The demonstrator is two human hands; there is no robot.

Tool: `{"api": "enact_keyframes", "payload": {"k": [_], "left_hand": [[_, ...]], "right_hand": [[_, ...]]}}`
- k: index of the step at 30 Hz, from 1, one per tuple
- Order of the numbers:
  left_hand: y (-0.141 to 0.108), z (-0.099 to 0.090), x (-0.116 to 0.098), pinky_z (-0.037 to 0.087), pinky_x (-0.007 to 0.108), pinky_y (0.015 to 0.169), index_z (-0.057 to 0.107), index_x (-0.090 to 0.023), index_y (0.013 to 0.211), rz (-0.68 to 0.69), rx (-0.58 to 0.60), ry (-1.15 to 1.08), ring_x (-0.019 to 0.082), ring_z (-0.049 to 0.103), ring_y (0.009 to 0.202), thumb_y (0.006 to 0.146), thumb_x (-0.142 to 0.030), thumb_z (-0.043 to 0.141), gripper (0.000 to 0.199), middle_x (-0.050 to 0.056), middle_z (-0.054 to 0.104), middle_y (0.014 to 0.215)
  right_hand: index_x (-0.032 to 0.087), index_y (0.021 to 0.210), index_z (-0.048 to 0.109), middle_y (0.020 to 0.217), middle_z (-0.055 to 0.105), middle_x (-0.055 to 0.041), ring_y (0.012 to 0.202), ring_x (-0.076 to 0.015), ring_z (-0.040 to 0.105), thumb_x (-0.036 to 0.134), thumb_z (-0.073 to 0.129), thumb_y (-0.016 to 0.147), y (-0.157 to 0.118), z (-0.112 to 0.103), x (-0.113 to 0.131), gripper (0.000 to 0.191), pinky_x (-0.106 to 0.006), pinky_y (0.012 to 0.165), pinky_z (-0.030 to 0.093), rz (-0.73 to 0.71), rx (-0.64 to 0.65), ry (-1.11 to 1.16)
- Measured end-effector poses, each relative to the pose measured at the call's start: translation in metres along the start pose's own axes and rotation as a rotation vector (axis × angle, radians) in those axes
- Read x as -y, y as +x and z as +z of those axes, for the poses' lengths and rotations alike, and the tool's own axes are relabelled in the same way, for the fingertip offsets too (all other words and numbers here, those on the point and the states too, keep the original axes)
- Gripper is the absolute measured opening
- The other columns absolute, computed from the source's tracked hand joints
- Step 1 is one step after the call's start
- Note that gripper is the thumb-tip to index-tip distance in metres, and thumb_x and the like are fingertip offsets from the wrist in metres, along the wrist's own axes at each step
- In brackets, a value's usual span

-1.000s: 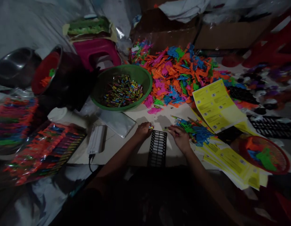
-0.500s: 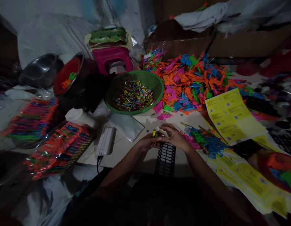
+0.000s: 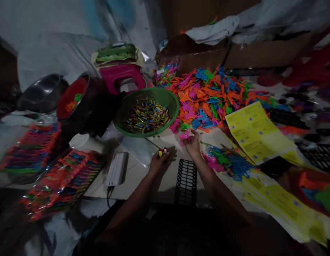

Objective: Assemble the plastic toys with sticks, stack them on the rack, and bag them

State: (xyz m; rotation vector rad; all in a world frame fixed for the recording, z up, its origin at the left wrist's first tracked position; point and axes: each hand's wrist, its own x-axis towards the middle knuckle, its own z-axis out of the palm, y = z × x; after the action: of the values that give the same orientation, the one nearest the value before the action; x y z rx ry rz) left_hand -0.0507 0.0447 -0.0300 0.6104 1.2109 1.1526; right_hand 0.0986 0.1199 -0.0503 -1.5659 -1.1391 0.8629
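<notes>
Small yellow and red pieces (image 3: 162,153) are gripped in my left hand (image 3: 157,164), over the table in front of the green basin (image 3: 174,122). My right hand (image 3: 193,145) pinches a pink plastic piece (image 3: 185,136) at the near edge of the big pile of coloured plastic pieces (image 3: 204,97). Many small colourful tubes (image 3: 148,115) lie in the basin. Between my forearms a black plastic grid (image 3: 186,177) rests on the table. A smaller heap of blue, green and pink pieces (image 3: 234,165) is right of my right hand.
Yellow printed sheets (image 3: 257,131) lie at the right. A white power bank (image 3: 117,169) with a cable, a clear plastic sleeve (image 3: 139,147), a white cup (image 3: 86,142) and bagged toys (image 3: 63,181) are at the left. Behind stand metal bowls (image 3: 42,94) and a pink stool (image 3: 123,74).
My hands have moved apart. The right one has reached forward to the pile and taken hold of a pink piece. My left hand has kept the small pieces. The camera view has shifted slightly.
</notes>
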Motion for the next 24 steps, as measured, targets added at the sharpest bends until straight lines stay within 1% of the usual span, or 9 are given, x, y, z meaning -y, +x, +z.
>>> {"api": "enact_keyframes", "payload": {"k": [2, 4, 5, 8, 10, 12, 14, 19, 24], "left_hand": [[-0.005, 0.007, 0.0, 0.044, 0.021, 0.047, 0.053, -0.014, 0.089, -0.012, 0.071, 0.075, 0.011, 0.058, 0.056, 0.056, -0.038, 0.073, 0.045, 0.002, 0.062, 0.075], [-0.014, 0.021, 0.002, 0.041, 0.019, 0.042, 0.053, -0.014, 0.091, -0.031, 0.196, 0.155, 0.012, 0.058, 0.053, 0.058, -0.038, 0.071, 0.044, 0.001, 0.062, 0.07], [-0.019, 0.029, 0.003, 0.039, 0.018, 0.04, 0.053, -0.015, 0.092, -0.037, 0.266, 0.198, 0.012, 0.058, 0.052, 0.059, -0.038, 0.07, 0.044, 0.0, 0.061, 0.067], [-0.035, 0.05, 0.008, 0.036, 0.017, 0.035, 0.053, -0.015, 0.093, -0.031, 0.431, 0.309, 0.012, 0.057, 0.047, 0.063, -0.039, 0.068, 0.041, -0.002, 0.06, 0.06], [-0.044, 0.058, 0.01, 0.035, 0.017, 0.034, 0.054, -0.015, 0.095, -0.024, 0.479, 0.343, 0.012, 0.057, 0.046, 0.065, -0.039, 0.067, 0.041, -0.002, 0.059, 0.057], [-0.051, 0.061, 0.009, 0.034, 0.017, 0.033, 0.054, -0.016, 0.1, -0.038, 0.51, 0.343, 0.012, 0.057, 0.045, 0.066, -0.04, 0.066, 0.043, -0.001, 0.06, 0.059], [-0.055, 0.06, 0.007, 0.034, 0.017, 0.032, 0.054, -0.016, 0.103, -0.059, 0.52, 0.325, 0.012, 0.057, 0.046, 0.065, -0.04, 0.067, 0.046, 0.001, 0.063, 0.067], [-0.057, 0.05, 0.004, 0.033, 0.018, 0.031, 0.055, -0.015, 0.103, -0.118, 0.595, 0.269, 0.013, 0.058, 0.046, 0.068, -0.042, 0.063, 0.045, 0.006, 0.066, 0.082], [-0.06, 0.046, -0.002, 0.029, 0.018, 0.028, 0.055, -0.013, 0.102, -0.202, 0.659, 0.249, 0.012, 0.054, 0.039, 0.067, -0.041, 0.064, 0.045, 0.006, 0.066, 0.075]], "right_hand": [[0.02, 0.111, 0.046, 0.071, 0.056, 0.0036, 0.066, -0.0127, 0.055, 0.035, 0.063, 0.063, -0.031, -0.026, 0.0, 0.053, -0.026, 0.064, 0.046, -0.011, 0.119, 0.125], [0.018, 0.092, 0.055, 0.072, 0.058, 0.0021, 0.067, -0.012, 0.055, 0.039, 0.061, 0.067, -0.063, -0.052, 0.004, 0.033, -0.025, 0.064, 0.045, 0.007, 0.225, 0.214], [0.018, 0.082, 0.056, 0.071, 0.058, 0.0017, 0.067, -0.0118, 0.054, 0.04, 0.059, 0.069, -0.077, -0.064, 0.008, 0.026, -0.024, 0.064, 0.045, 0.024, 0.23, 0.231], [0.018, 0.066, 0.053, 0.061, 0.055, 0.0024, 0.06, -0.011, 0.049, 0.042, 0.056, 0.071, -0.104, -0.091, 0.018, 0.024, -0.024, 0.059, 0.042, 0.068, 0.093, 0.185], [0.019, 0.062, 0.051, 0.059, 0.054, 0.0026, 0.058, -0.0109, 0.048, 0.041, 0.057, 0.07, -0.113, -0.102, 0.024, 0.025, -0.023, 0.057, 0.041, 0.073, 0.027, 0.159], [0.019, 0.06, 0.05, 0.059, 0.053, 0.0026, 0.057, -0.0106, 0.047, 0.041, 0.057, 0.069, -0.116, -0.107, 0.027, 0.024, -0.023, 0.056, 0.041, 0.072, 0.013, 0.16], [0.019, 0.058, 0.049, 0.055, 0.051, 0.0033, 0.054, -0.0097, 0.044, 0.041, 0.057, 0.068, -0.118, -0.108, 0.027, 0.026, -0.022, 0.053, 0.039, 0.088, 0.021, 0.184], [0.019, 0.055, 0.044, 0.051, 0.044, 0.0054, 0.049, -0.0077, 0.038, 0.04, 0.058, 0.068, -0.118, -0.105, 0.02, 0.028, -0.021, 0.05, 0.035, 0.113, 0.063, 0.27], [0.018, 0.06, 0.05, 0.056, 0.048, 0.0042, 0.054, -0.0093, 0.043, 0.037, 0.058, 0.069, -0.124, -0.108, 0.019, 0.022, -0.022, 0.053, 0.036, 0.064, 0.11, 0.274]]}}
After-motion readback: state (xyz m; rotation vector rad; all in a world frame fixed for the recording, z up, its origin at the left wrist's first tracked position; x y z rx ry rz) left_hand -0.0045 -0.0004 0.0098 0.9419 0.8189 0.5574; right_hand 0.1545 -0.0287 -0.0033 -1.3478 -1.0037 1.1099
